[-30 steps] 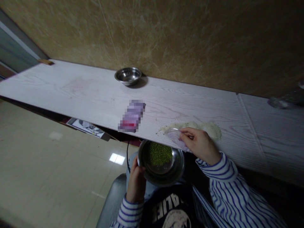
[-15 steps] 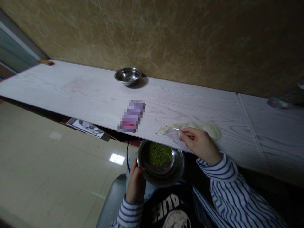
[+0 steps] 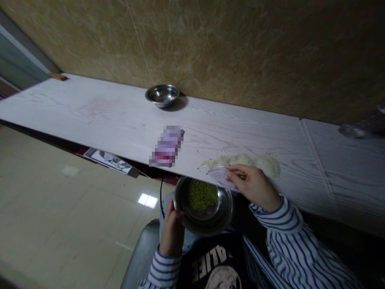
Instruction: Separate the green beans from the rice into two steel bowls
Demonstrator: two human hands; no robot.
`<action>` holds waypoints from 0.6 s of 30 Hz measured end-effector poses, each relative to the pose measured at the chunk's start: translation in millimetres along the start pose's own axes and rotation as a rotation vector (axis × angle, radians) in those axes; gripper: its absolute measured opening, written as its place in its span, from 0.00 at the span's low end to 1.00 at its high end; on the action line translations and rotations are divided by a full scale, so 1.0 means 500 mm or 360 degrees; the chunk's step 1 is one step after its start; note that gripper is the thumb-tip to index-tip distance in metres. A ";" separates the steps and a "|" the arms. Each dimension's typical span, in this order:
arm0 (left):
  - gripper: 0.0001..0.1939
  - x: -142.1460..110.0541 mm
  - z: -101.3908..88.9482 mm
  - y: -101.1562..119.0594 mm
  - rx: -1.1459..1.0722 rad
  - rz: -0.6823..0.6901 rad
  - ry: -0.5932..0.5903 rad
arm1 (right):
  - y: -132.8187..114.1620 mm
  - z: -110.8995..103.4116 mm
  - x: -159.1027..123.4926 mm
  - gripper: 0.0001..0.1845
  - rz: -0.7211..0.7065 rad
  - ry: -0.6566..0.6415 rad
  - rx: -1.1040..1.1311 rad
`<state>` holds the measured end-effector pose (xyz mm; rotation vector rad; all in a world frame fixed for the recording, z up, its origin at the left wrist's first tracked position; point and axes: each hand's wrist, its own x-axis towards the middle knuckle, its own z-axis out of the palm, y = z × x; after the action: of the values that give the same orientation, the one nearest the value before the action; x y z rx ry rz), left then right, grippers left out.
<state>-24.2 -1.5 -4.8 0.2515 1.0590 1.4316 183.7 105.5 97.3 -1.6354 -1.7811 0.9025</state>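
My left hand (image 3: 173, 230) grips the left rim of a steel bowl (image 3: 225, 220), thumb over the edge, just below the table's front edge. Green mung beans (image 3: 202, 196) lie in the bowl, gathered toward its far left side. Between the fingers of my right hand (image 3: 254, 185) is a clear, thin, round plastic lid (image 3: 219, 175), held at the table edge over the bowl's far rim. Behind the lid and hand, a streak of white grains like rice (image 3: 267, 163) is spread on the table, with a few dark specks at its left end.
On the white wood-grain table (image 3: 120, 116), a second steel bowl (image 3: 162, 105) stands near the wall. A blurred-out purple flat object (image 3: 167, 145) lies nearer the front edge. Clear plastic (image 3: 354, 131) sits at the far right. Below the tabletop, an open drawer (image 3: 111, 159) juts out.
The lid in my right hand has dipped slightly and lies a little flatter at the table edge. My left hand and the bowl of mung beans have hardly moved.
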 end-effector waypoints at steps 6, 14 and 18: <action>0.25 -0.002 -0.001 0.002 0.0009 -0.0007 0.0015 | 0.001 0.017 0.011 0.10 -0.0068 -0.0016 -0.0032; 0.27 -0.004 -0.002 0.007 0.0012 -0.0007 0.0015 | 0.004 0.020 0.024 0.12 -0.0070 -0.0025 0.0007; 0.25 -0.004 -0.002 0.007 0.0028 0.0006 0.0044 | -0.008 0.026 0.024 0.12 -0.0094 -0.0051 -0.0048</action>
<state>-27.0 -3.1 -2.2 0.2466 1.0945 1.4333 169.9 115.8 91.8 -1.5864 -1.8636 0.8835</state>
